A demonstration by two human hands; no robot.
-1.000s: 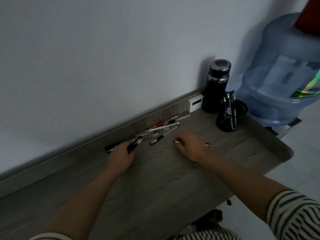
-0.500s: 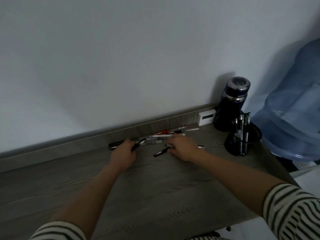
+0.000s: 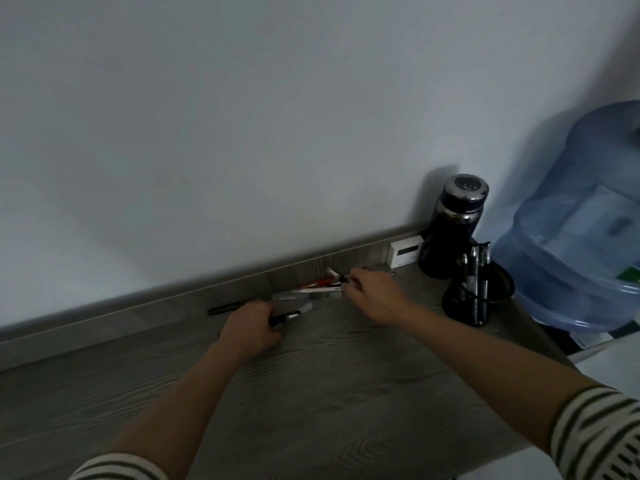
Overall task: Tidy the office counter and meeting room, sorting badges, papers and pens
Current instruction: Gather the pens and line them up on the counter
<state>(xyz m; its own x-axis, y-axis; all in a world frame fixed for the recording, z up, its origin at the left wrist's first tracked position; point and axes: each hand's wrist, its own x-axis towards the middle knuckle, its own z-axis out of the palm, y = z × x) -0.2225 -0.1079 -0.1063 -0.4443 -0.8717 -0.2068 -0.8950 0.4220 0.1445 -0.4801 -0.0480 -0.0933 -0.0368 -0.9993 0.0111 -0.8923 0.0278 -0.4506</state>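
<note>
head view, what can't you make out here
Head view only:
- Left hand grips a black pen; its back hides any others.
- Right hand: grip among loose pens blurred, fingers hidden.
- White device: display too small, dark.
- Jug: cut by right edge.

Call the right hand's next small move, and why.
Probably lift the loose pens and carry them to the pen holder. The right hand curls on them by the back ledge; the holder stands just to its right, with pens upright in it. The left hand grips a black pen.
</note>
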